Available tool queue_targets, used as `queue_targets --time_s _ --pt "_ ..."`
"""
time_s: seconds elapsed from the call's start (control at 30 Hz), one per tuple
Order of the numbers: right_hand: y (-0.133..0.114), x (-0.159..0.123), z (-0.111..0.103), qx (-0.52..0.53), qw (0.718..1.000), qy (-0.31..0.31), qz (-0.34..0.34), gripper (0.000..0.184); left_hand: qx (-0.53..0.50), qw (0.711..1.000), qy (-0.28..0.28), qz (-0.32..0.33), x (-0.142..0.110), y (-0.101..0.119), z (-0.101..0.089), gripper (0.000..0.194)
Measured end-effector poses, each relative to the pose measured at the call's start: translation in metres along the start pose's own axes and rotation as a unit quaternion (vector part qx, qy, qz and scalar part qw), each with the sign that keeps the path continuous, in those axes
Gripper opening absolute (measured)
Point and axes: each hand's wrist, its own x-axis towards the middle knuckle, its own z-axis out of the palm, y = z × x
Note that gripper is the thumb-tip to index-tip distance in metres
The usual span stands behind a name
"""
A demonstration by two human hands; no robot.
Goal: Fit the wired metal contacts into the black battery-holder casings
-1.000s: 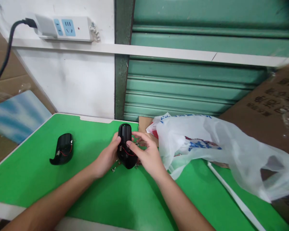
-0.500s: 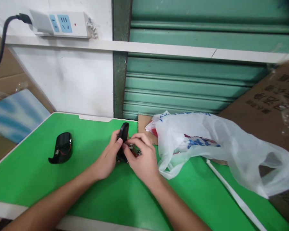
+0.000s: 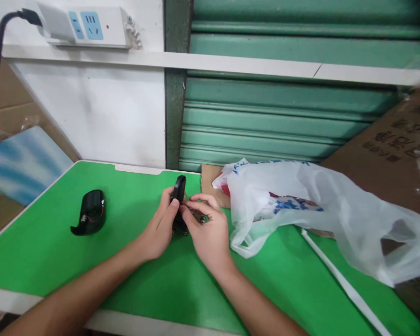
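My left hand (image 3: 160, 229) grips a black plastic shell (image 3: 178, 191), turned on edge above the green table (image 3: 133, 270). My right hand (image 3: 207, 229) is closed against the shell's right side, its fingertips pinched on a small part I cannot make out. Small metal pieces (image 3: 203, 218) lie on the table just by the right fingers. A second black shell (image 3: 90, 212), with red wire showing inside, rests on the table to the left, apart from both hands.
A white plastic bag (image 3: 311, 210) with something inside lies right of my hands, and a white strip (image 3: 339, 282) runs along the table below it. A cardboard box (image 3: 388, 154) stands far right. A power strip (image 3: 87, 25) sits on the wall ledge.
The held shell has turned from showing its open inside to standing on edge. My right hand has closed in against it. Both hands sit slightly higher in the view.
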Motion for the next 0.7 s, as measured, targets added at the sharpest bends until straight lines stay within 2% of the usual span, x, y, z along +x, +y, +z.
queue_targets --time_s 0.23,0.4,0.53,0.7 --pt "0.0054 -0.001 0.0004 0.05 0.996 -0.025 0.07 0.018 0.03 0.999 0.022 0.011 -0.0012 -0.0026 0.0051 0.049" --pt "0.0089 0.0012 0.0002 0.092 0.99 -0.04 0.097 0.019 0.015 0.999 0.029 0.0 -0.0019 -0.0033 0.0071 0.049" --pt "0.0074 0.0024 -0.0004 0.09 0.991 -0.037 0.096 0.018 0.005 1.0 0.028 -0.006 -0.0028 -0.001 0.0067 0.048" --pt "0.0025 0.0021 -0.0016 0.035 0.997 -0.02 0.059 0.016 0.01 1.0 0.023 0.0 -0.0035 0.0031 0.0054 0.049"
